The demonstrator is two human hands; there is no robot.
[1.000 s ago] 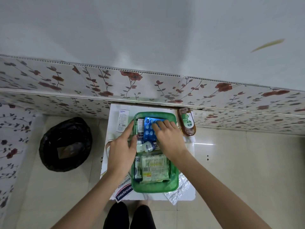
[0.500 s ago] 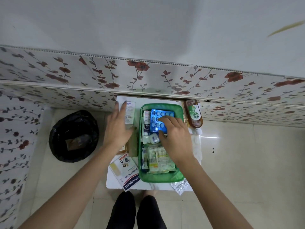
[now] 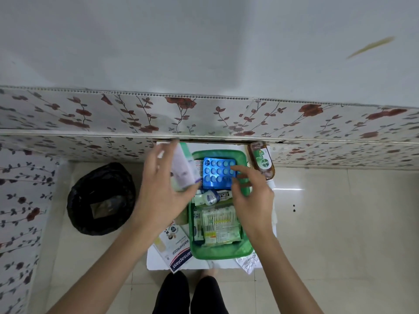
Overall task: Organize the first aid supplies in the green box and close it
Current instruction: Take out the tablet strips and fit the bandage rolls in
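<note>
Down on the white table against the floral wall sits the green box, lid off, already well stocked. Far end: blue blister pack lying flat. Middle: small white bottle on its side. Near end: packet of cotton swabs filling the width. Left hand raised just left of the box, clenched round a pale carton, tilted and motion-blurred, print unreadable. Right hand over the box's right rim, holding nothing, fingers loosely curled, tips touching the blister pack's right edge. Outside the box: brown Dettol bottle lying just beyond the far right corner, Hansaplast box at the near left, silver foil strip peeking from under the near right corner. Black bin well off to the left on the floor.
</note>
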